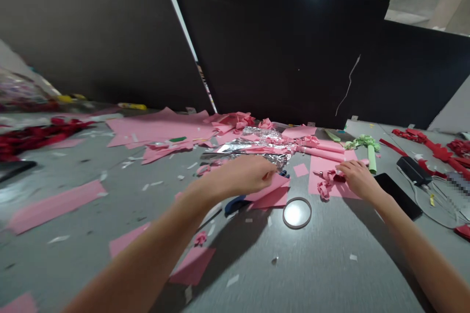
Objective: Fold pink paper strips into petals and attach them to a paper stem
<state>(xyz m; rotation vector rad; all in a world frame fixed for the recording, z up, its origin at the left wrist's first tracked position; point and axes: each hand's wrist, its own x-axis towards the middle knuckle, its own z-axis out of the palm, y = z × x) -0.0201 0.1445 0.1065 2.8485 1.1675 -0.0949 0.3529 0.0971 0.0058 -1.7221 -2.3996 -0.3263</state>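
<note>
My left hand [242, 173] reaches over the grey table with its fingers curled down onto a pink paper sheet [270, 193]; blue-handled scissors [235, 204] lie just under it. Whether it grips the sheet is not clear. My right hand [358, 178] rests on a larger pink sheet [323, 166], fingers pinched on a crumpled pink and red paper piece [326, 183]. A clear tape ring [297, 212] lies between the two hands, nearer me.
Crumpled foil [257, 146], pink paper rolls [319, 149] and a green paper stem [370, 154] lie behind the hands. A black phone [398, 194], a power bank [413, 170] with cable, and red paper scraps [436, 149] are at right. Pink sheets [55, 205] and scraps are strewn left.
</note>
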